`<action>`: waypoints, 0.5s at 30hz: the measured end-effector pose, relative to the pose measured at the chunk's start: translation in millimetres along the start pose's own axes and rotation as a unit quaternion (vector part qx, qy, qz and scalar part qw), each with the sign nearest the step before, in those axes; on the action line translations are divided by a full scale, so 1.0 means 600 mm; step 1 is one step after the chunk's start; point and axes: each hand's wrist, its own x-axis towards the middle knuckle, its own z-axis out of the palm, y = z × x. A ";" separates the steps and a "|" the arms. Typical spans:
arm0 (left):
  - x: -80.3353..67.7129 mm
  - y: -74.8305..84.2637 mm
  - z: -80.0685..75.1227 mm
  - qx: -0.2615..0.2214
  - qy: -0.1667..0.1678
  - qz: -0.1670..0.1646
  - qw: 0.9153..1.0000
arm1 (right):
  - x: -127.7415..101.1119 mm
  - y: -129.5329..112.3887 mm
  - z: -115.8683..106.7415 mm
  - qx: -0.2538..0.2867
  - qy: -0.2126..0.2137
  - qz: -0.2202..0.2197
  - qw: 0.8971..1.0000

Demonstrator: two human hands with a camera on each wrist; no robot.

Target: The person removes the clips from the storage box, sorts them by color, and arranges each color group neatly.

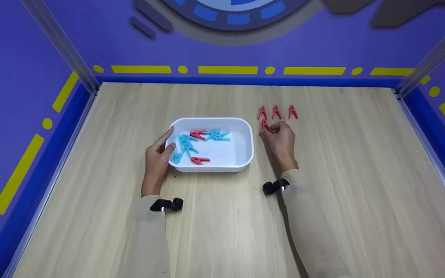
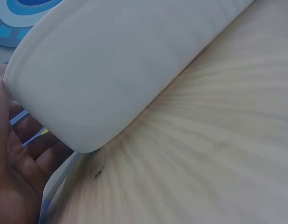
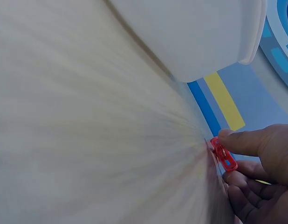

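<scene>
A white plastic tub (image 1: 230, 168) stands on the table with several light-blue clothespins (image 1: 185, 143) and two red ones (image 1: 200, 160) inside. My left hand (image 1: 156, 162) grips the tub's left end, thumb over the rim and fingers along the outer wall, as the left wrist view also shows. Right of the tub, my right hand (image 1: 282, 142) pinches a red clothespin (image 1: 265, 125) at the tabletop; in the right wrist view the thumb and fingers hold this clothespin (image 3: 224, 155). Just beyond it, three red clothespins (image 1: 276, 112) lie in a row.
The wooden table (image 1: 214, 224) is bordered by blue-purple panels (image 1: 222, 54) with yellow marks at the back and both sides. Metal posts (image 1: 62, 42) rise at the back corners. Each wrist wears a small black camera (image 1: 274, 187).
</scene>
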 end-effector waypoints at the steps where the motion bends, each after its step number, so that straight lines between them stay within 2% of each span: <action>1: -0.001 0.001 -0.001 0.001 0.001 -0.001 1.000 | 0.000 0.000 0.001 0.001 -0.001 0.000 1.000; 7: 0.000 0.000 -0.001 0.002 0.004 0.002 1.000 | 0.000 -0.003 0.002 -0.001 -0.005 0.004 1.000; 15: 0.001 -0.002 -0.001 -0.002 0.002 0.011 1.000 | 0.002 -0.001 0.004 -0.010 0.006 -0.015 1.000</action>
